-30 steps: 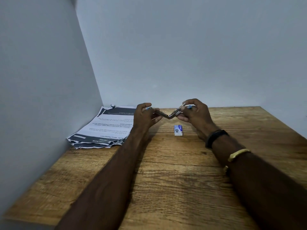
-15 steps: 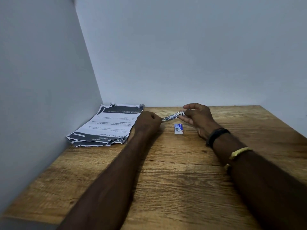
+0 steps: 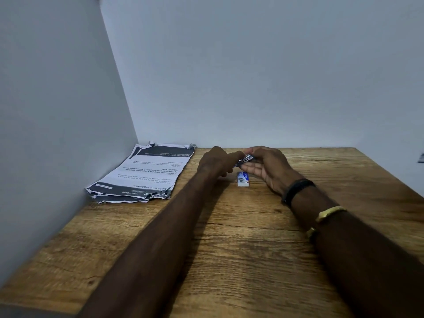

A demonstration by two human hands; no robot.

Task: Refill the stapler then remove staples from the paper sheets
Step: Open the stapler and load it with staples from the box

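Observation:
A small metal stapler (image 3: 246, 159) is held between both hands near the back of the wooden table (image 3: 241, 249), a little above its surface. My left hand (image 3: 216, 160) grips its left end with curled fingers. My right hand (image 3: 267, 167) holds its right end, fingers under it and thumb on top. The stapler looks folded shut; most of it is hidden by the fingers. A small white and blue staple box (image 3: 243, 179) lies on the table just below the hands. A stack of printed paper sheets (image 3: 142, 173) lies at the back left, with staples along its far edge.
Grey walls close the table in on the left and at the back. The paper stack sits against the left wall. The table's right edge runs diagonally past my right forearm, which wears a black band and a gold bracelet.
The stapler was spread open in a V between my hands; it has folded shut. My hands have come together and dropped lower, just above the staple box.

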